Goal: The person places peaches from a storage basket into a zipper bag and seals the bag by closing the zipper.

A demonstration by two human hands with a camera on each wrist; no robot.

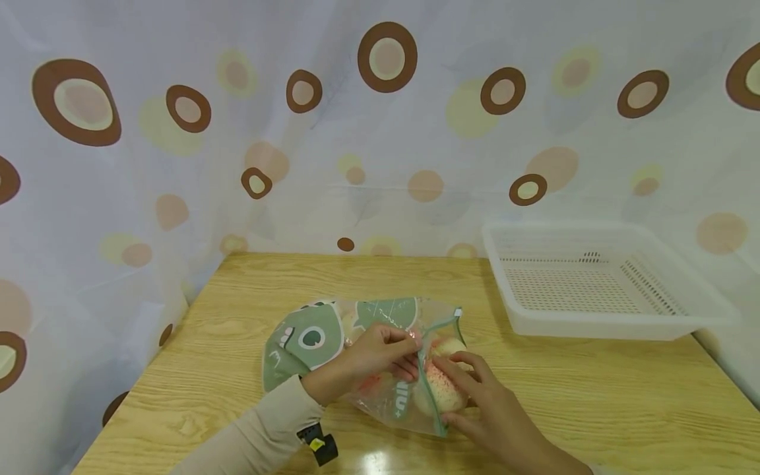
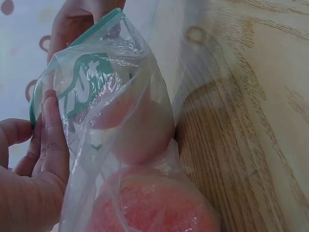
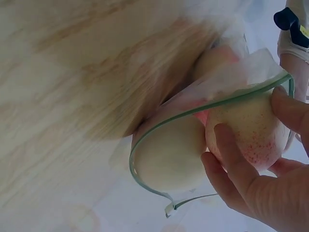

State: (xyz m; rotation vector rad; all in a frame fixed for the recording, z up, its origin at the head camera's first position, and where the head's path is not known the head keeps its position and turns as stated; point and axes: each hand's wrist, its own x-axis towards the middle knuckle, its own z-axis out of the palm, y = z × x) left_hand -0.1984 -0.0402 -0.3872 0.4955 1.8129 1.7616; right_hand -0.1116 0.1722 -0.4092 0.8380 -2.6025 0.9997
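Observation:
A clear zip bag (image 1: 410, 402) with a green dinosaur print lies on the table, its green-edged mouth parted toward the right. My left hand (image 1: 386, 353) pinches the upper rim of that mouth. Fingers and thumb of my right hand (image 1: 489, 402) are curled round a pale, red-speckled peach (image 3: 246, 133) at the opening. Beside it, a paler peach (image 3: 169, 154) sits just inside the rim. Deeper in the bag lies a redder peach (image 2: 149, 205), seen through the plastic in the left wrist view. The bag's far contents are partly hidden by the print.
A white perforated plastic basket (image 1: 600, 320) stands at the right rear of the wooden table (image 1: 196, 409). Behind the table hangs a white curtain (image 1: 332, 145) with brown rings and pale dots. A dark device (image 1: 318, 443) is strapped at my left wrist.

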